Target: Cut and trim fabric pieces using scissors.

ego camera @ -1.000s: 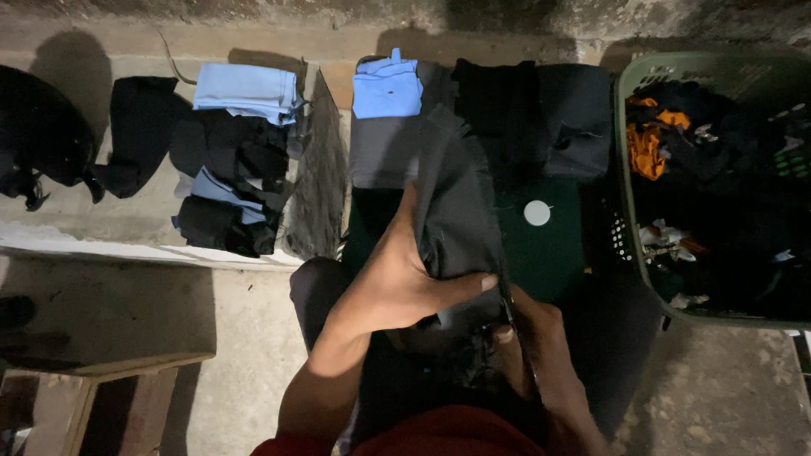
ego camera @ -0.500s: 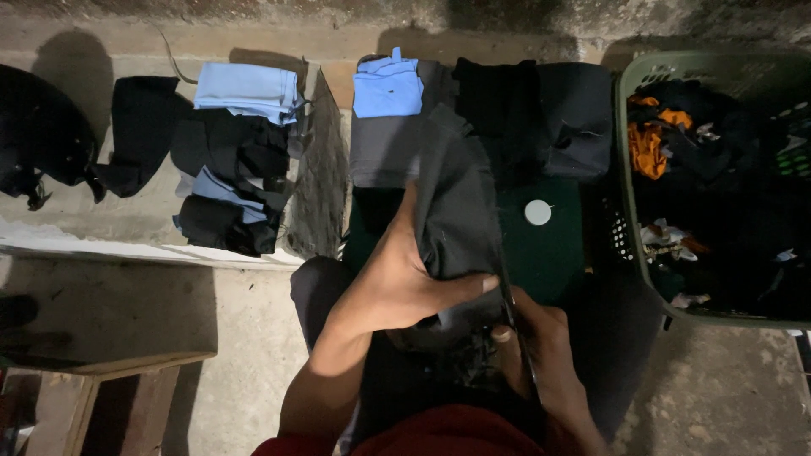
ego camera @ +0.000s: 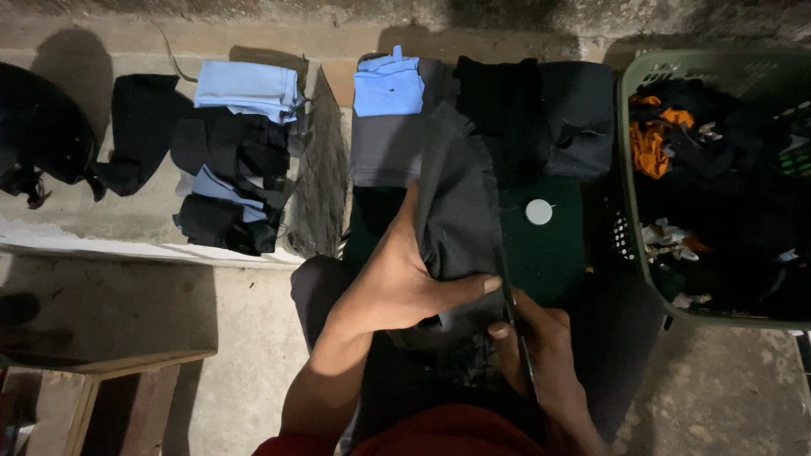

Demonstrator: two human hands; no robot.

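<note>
My left hand grips a dark grey piece of cloth with a frayed edge, thumb pressed across its lower part. The cloth stands up over my lap. My right hand sits just right of it and below, closed around a thin dark tool that looks like scissors, whose blade runs along the cloth's right edge. Under the cloth lies a dark green fabric with a small white round disc on it.
A green plastic basket full of mixed dark and orange clothes stands at the right. Folded light blue and black garments lie ahead, more stacks on a ledge to the left. A wooden stool is at the lower left.
</note>
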